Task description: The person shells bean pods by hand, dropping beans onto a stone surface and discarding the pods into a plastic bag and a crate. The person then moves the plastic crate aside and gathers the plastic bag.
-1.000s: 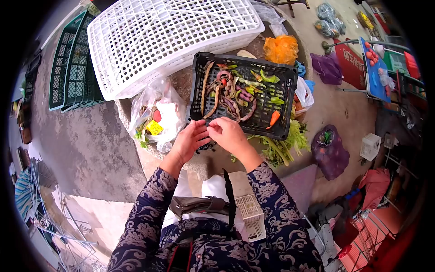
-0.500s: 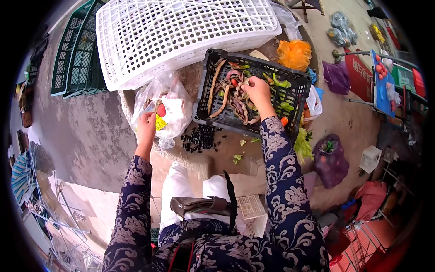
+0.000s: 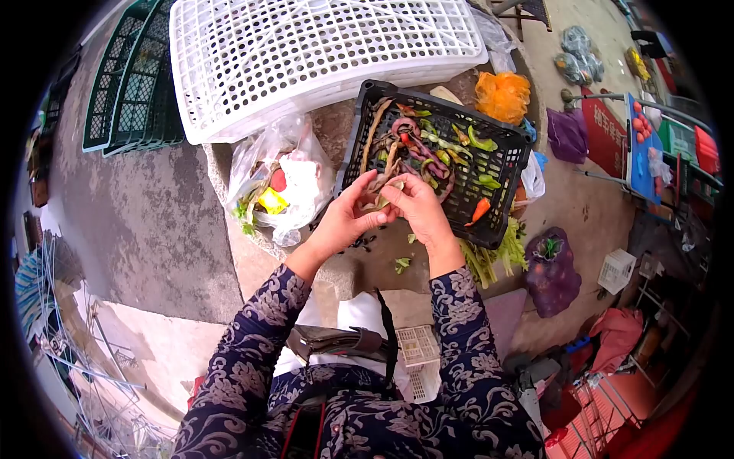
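Observation:
My left hand (image 3: 340, 220) and my right hand (image 3: 425, 218) meet over the near left edge of a black plastic crate (image 3: 511, 191). Both are closed on dry, pale bean pods (image 3: 378, 191), pinched between the fingertips. Inside the crate lie more purple and brown pods (image 3: 436, 167), green peppers (image 3: 482, 140) and an orange-red pepper (image 3: 479, 210). Black beans (image 3: 361, 242) show on the stone beneath my hands, mostly hidden by them. Left of my left hand sits a clear plastic bag (image 3: 310, 183) with scraps and a yellow wrapper (image 3: 273, 201).
An upturned white crate (image 3: 329, 69) stands behind, with green crates (image 3: 126, 84) to its left. An orange bag (image 3: 502, 97) sits behind the black crate. Leafy stalks (image 3: 501, 256) and a purple net bag (image 3: 552, 279) are at the right.
My left hand has moved right from the clear bag to meet my right hand. My right hand has come out of the crate toward me, with pods now held between both.

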`<move>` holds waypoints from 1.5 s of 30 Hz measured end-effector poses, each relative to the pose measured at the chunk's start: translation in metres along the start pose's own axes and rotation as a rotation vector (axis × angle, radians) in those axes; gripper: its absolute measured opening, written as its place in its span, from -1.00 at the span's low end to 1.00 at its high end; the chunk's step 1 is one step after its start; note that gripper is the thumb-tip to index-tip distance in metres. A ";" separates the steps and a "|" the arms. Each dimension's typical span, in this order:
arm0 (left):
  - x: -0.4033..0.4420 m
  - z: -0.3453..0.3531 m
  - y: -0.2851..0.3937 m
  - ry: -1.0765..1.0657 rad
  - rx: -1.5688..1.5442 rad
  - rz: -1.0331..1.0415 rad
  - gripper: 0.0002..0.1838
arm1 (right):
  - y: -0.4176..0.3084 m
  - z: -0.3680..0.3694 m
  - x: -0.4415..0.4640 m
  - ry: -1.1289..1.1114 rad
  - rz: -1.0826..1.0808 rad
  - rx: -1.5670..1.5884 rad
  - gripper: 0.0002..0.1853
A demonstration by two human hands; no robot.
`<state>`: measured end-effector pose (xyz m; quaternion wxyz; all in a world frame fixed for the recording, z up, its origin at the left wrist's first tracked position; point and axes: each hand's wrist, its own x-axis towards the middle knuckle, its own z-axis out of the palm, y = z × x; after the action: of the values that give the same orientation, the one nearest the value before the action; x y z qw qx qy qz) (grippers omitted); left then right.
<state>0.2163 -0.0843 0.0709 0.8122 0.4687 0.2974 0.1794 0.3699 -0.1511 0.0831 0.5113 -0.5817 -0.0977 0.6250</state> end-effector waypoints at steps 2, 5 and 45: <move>-0.004 -0.012 0.008 0.063 0.176 -0.158 -0.48 | 0.011 0.023 0.000 -0.105 -0.018 0.013 -0.77; -0.019 -0.048 0.000 0.186 0.115 -0.191 -0.67 | 0.011 0.026 0.003 -0.193 -0.033 -0.009 -0.72; -0.102 -0.163 -0.028 0.700 -0.649 -0.303 -0.72 | 0.119 0.164 0.064 -0.009 -0.103 -0.487 -0.56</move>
<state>0.0335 -0.0496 0.0158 0.7846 0.0549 0.5457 0.2891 0.1846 -0.0797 0.0076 0.3867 -0.6791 -0.2775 0.5588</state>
